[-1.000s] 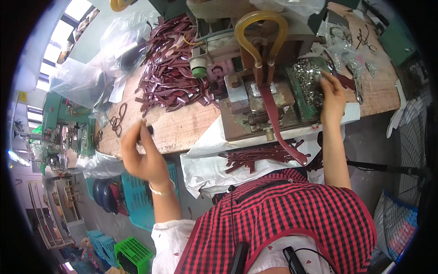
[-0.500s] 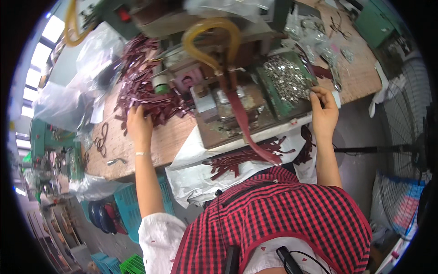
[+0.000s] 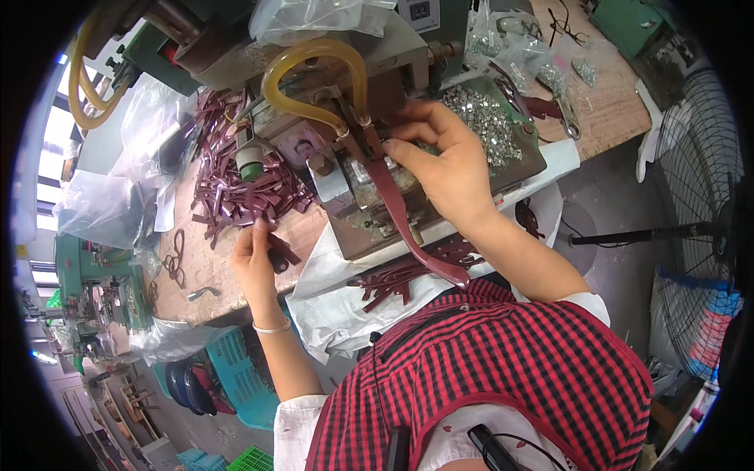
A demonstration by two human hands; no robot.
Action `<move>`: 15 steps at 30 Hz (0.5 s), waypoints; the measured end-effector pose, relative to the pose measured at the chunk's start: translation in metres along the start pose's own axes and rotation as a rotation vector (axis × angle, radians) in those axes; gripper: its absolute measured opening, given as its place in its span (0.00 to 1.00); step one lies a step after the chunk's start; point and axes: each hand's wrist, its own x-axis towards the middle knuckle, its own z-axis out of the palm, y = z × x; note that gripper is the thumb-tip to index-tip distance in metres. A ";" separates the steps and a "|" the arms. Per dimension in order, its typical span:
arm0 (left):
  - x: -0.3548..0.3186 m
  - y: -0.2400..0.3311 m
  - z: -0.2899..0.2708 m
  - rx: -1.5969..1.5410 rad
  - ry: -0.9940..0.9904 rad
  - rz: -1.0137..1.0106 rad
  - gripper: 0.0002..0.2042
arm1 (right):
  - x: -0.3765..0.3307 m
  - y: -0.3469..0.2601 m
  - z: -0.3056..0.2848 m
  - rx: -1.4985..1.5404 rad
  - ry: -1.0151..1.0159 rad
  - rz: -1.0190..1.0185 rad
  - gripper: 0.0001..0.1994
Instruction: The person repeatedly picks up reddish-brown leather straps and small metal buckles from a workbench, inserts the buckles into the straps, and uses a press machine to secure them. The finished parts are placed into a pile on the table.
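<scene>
- Maroon strips (image 3: 236, 188) are lying in a loose heap just beyond the left fingertips, probably heaped there so that single pieces are staying within easy reach.
- The left hand (image 3: 253, 255) is closing its thumb and fingers in a pinch, seemingly on a single strip (image 3: 284, 250); that piece is sticking out to the right of the grip, which may be keeping most of its length free.
- A white sheet (image 3: 314, 302) is spreading to the right of the left hand and nearer the body, with more strips (image 3: 385, 281) resting on it, perhaps being caught clear of the floor.
- A clamped strip (image 3: 397, 212) is hanging between the two hands, its upper end sitting in a metal holder (image 3: 372, 141) below a looped yellow hose (image 3: 360, 78); its rounded end is pointing toward the lap, likely leaving the upper end steady.
- The right hand (image 3: 459, 169) is curling its fingers beside that holder; whether the fingertips are gripping anything, I cannot tell.
- Silver bits (image 3: 483, 125) are filling a green tray (image 3: 534, 153) just right of the right hand, presumably placed for short reaches.
</scene>
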 end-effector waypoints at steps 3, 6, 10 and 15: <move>-0.015 0.043 0.019 -0.192 0.154 0.341 0.06 | 0.003 -0.013 0.006 0.211 -0.075 0.132 0.19; -0.036 0.087 0.050 -0.189 0.311 0.754 0.05 | 0.001 -0.023 0.013 0.212 -0.085 0.156 0.20; -0.058 0.101 0.081 0.176 0.015 1.203 0.09 | -0.020 -0.040 0.003 0.160 -0.131 0.108 0.23; -0.049 0.104 0.120 0.398 -0.114 1.449 0.11 | 0.014 0.014 -0.060 -0.744 -0.015 -0.245 0.15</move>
